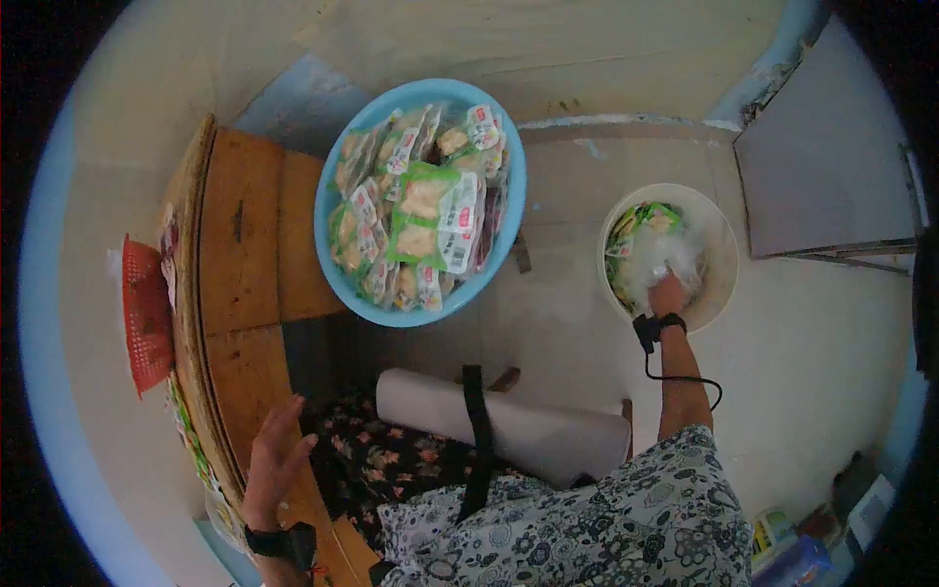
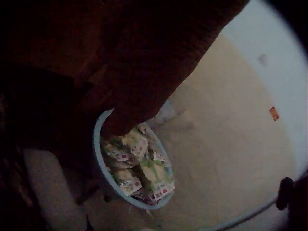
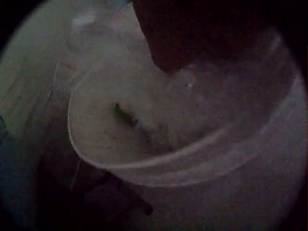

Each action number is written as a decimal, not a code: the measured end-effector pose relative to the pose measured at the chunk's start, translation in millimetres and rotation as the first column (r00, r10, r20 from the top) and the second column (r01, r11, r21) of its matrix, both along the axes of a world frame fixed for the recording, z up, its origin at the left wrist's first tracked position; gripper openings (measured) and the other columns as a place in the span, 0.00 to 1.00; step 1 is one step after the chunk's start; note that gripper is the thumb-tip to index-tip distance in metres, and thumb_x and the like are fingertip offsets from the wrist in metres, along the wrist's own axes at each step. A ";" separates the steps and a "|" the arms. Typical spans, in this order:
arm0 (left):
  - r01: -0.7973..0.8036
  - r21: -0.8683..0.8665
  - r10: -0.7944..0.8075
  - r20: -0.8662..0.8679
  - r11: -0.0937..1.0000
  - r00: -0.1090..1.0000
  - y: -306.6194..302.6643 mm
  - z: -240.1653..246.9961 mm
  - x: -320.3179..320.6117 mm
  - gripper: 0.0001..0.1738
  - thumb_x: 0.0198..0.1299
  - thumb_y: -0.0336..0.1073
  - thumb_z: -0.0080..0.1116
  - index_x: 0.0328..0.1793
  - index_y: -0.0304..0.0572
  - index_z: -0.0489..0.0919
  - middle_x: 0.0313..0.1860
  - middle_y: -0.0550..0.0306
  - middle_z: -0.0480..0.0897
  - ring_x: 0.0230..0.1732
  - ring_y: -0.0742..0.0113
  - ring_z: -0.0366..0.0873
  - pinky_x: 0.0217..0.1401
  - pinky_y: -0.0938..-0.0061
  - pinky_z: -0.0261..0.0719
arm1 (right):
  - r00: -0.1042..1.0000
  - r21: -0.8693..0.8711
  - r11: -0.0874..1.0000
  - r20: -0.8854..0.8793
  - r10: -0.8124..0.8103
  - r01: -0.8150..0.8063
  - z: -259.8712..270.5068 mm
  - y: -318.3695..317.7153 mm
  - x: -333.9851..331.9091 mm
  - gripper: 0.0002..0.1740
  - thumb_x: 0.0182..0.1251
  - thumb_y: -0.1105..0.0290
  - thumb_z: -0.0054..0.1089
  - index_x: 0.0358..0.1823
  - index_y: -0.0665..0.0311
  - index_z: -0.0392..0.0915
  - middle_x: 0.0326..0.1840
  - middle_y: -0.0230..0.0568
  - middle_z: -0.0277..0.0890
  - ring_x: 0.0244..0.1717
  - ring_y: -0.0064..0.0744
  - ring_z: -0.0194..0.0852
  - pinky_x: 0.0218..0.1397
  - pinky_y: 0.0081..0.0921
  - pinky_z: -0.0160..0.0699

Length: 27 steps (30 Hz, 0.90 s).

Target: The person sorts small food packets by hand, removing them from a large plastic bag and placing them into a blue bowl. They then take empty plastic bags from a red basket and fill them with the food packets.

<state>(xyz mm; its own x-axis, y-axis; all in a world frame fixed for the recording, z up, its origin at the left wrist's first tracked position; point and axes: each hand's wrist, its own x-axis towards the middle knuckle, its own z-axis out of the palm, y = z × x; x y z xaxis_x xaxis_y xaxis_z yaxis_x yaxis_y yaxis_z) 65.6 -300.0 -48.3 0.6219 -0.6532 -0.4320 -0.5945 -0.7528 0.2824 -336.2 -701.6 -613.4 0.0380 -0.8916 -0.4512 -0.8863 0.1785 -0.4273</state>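
In the head view my right hand (image 1: 668, 293) reaches down into a round white bucket (image 1: 722, 210). Crumpled clear plastic film (image 1: 657, 256) bunches around its fingers and hides them; I cannot tell whether they grip it. Green packaging (image 1: 626, 230) lies in the bucket beside the film. The right wrist view is dim, with the hand (image 3: 192, 38) dark above the bucket's rim (image 3: 130, 166). My left hand (image 1: 277, 450) is near the wooden table's edge, fingers loosely extended and holding nothing.
A blue basin (image 1: 326, 245) heaped with clear-and-green food packets (image 1: 421, 210) stands beside a wooden table (image 1: 240, 225). Further left is a red plastic basket (image 1: 147, 318). A grey padded roll (image 1: 538, 426) lies across the lap, and a grey panel (image 1: 831, 166) stands at right.
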 end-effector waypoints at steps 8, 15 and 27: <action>-0.173 -0.061 0.167 -0.099 0.983 0.981 26.9 -16.6 -1.1 0.32 0.65 0.24 0.64 0.76 0.38 0.74 0.70 0.46 0.77 0.73 0.53 0.75 0.75 0.61 0.73 | 0.966 -0.370 0.929 0.247 0.076 0.022 54.7 46.8 -0.4 0.29 0.57 0.75 0.70 0.64 0.67 0.79 0.62 0.58 0.82 0.63 0.60 0.79 0.67 0.45 0.78; -0.261 -0.188 0.205 -0.273 0.947 0.940 57.8 -38.4 8.7 0.29 0.69 0.27 0.64 0.76 0.36 0.73 0.69 0.48 0.78 0.69 0.57 0.78 0.71 0.64 0.77 | 0.911 -0.407 0.903 0.308 0.275 -0.135 76.6 62.8 38.7 0.32 0.56 0.77 0.70 0.66 0.61 0.79 0.57 0.52 0.81 0.59 0.51 0.80 0.65 0.36 0.79; -0.227 -0.269 0.126 -0.345 0.936 0.930 48.4 -48.6 8.0 0.37 0.69 0.31 0.65 0.83 0.41 0.66 0.74 0.42 0.75 0.72 0.54 0.75 0.71 0.63 0.78 | 0.621 -0.432 0.899 0.726 0.297 0.075 222.0 59.9 93.7 0.23 0.62 0.75 0.69 0.61 0.62 0.83 0.65 0.55 0.79 0.64 0.47 0.78 0.64 0.41 0.82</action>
<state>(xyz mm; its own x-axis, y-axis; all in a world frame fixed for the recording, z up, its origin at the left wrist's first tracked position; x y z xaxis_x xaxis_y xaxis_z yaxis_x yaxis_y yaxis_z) 73.7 -251.6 -96.9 0.6013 -0.6749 -0.4278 -0.3005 -0.6871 0.6615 -242.5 -641.7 -391.4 0.3089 -0.9357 0.1706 -0.2034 -0.2402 -0.9492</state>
